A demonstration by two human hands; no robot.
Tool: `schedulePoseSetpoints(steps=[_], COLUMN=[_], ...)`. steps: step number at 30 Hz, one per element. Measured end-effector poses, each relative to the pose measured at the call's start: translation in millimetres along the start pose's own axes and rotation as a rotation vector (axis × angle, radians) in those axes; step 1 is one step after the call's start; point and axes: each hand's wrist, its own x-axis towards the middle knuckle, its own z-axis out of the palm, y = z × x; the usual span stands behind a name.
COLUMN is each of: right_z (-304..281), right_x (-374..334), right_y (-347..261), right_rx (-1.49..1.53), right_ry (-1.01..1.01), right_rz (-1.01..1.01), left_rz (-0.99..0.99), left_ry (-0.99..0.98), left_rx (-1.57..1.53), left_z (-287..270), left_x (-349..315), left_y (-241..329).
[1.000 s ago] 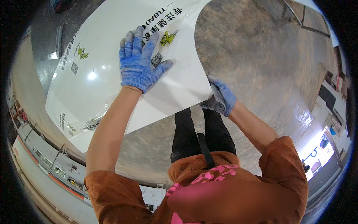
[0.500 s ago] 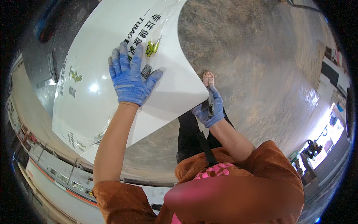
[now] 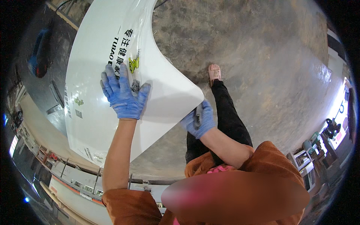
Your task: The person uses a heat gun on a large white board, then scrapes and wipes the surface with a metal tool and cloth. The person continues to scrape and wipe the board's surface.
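A large white panel (image 3: 165,90) with a curved edge and clear film over part of it stretches away in front of me. Dark print and small yellow-green figures mark its surface. My left hand (image 3: 125,93), in a blue knit glove, lies flat on the panel with its fingers spread. Close to the panel's rounded near-right corner is my right hand (image 3: 204,122), also gloved in blue. Its fingers are curled round a small dark hand tool (image 3: 197,117), held beside the panel's edge; the tool's exact kind is unclear, and the corner hides part of the fingers.
A dark table (image 3: 62,47) at the far left bears a blue-and-black power tool (image 3: 38,56) and a metal bar (image 3: 56,95). My foot (image 3: 214,71) stands on the stained concrete floor (image 3: 258,75). A long white bench-like piece with an orange strip (image 3: 77,190) runs behind at lower left.
My view has shifted, so the panel and both hands appear farther left. My right hand stays at the corner, its tool turned slightly. One leg now shows stretched forward. My left hand remains flat.
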Motion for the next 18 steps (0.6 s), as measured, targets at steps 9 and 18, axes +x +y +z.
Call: schedulePoseSetpoints(steps=[9, 18], right_z=[6.1, 8.4], right_x=[5.1, 3.7], right_y=[-11.7, -32.0], right_rx=[-0.007, -0.269], right_ry=[0.003, 0.064], right_rz=[0.024, 0.160], left_rz=[0.004, -0.016], left_ry=[-0.009, -0.006], left_rx=[0.014, -0.005], left_z=[-2.3, -1.4], left_x=[-0.3, -1.1], left_y=[1.8, 1.4])
